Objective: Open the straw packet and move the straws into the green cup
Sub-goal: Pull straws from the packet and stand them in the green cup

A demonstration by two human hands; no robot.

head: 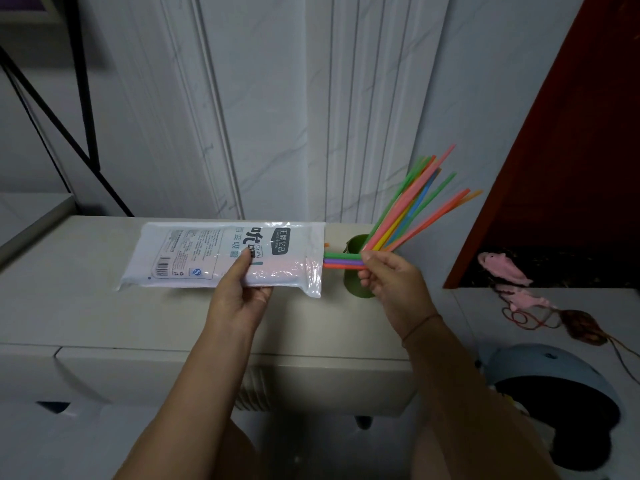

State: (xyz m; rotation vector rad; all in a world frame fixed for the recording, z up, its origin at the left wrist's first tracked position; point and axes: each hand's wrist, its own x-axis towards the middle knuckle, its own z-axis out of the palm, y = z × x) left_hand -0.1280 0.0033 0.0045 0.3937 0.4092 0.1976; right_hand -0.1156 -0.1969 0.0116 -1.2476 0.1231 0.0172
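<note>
My left hand [239, 289] holds the white straw packet [194, 256] level above the cream cabinet top, thumb on its printed face. The packet's open end faces right. A few coloured straws [341, 260] stick out of that end, and my right hand [388, 275] pinches their tips. Behind my right hand stands the green cup [355, 247], partly hidden. Several coloured straws [415, 206] stand in the cup and fan up to the right.
The cream cabinet top [138, 317] runs to a white panelled wall behind. At right lie pink fish-shaped toys [502, 268] with a red cord on a white surface, and a blue round object [554, 372] sits lower right. A black metal frame [69, 133] leans at left.
</note>
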